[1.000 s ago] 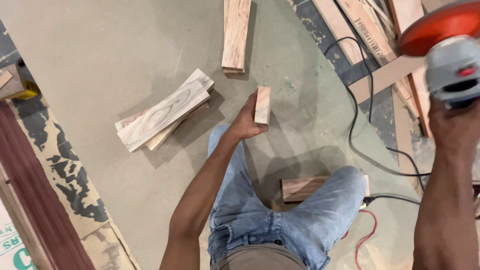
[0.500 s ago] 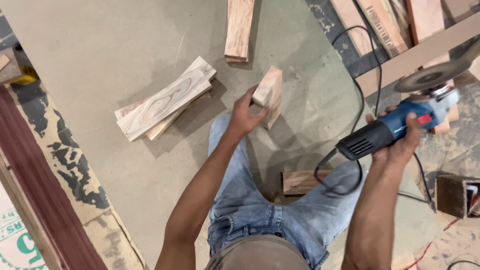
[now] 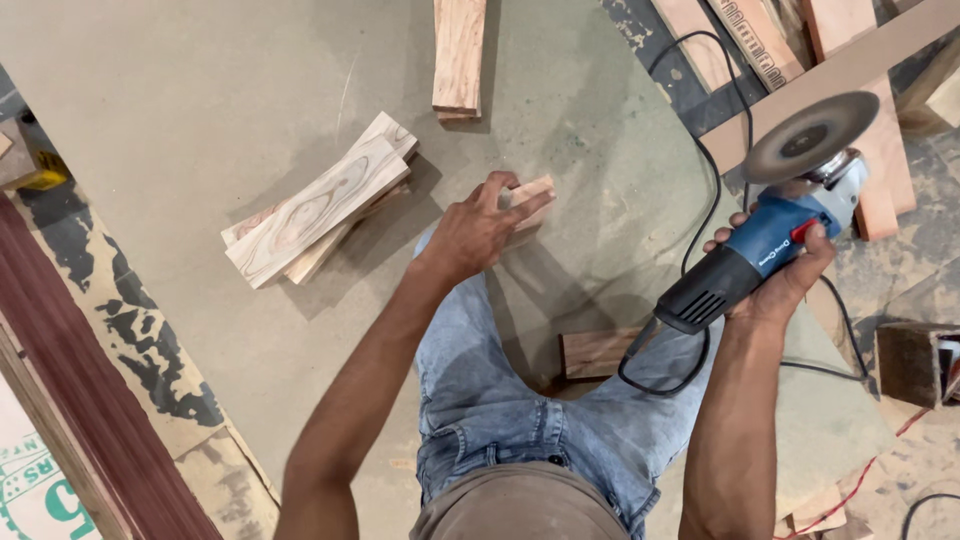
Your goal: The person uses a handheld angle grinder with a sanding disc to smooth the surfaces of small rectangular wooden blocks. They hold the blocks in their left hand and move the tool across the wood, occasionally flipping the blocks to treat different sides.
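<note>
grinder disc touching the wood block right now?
No. The angle grinder in the right hand is held up, well apart from the wood block under the left hand.

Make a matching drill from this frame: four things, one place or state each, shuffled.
Things:
1. small wood block
2. angle grinder
3. stack of wood strips
4. black cord

Places or states:
A. lying on the floor left of the left hand
B. trailing over the floor from the tool's rear
C. gripped in the right hand, disc up
D. held by the left fingers

Pairs: 1-D, 2-C, 3-A, 4-B
</note>
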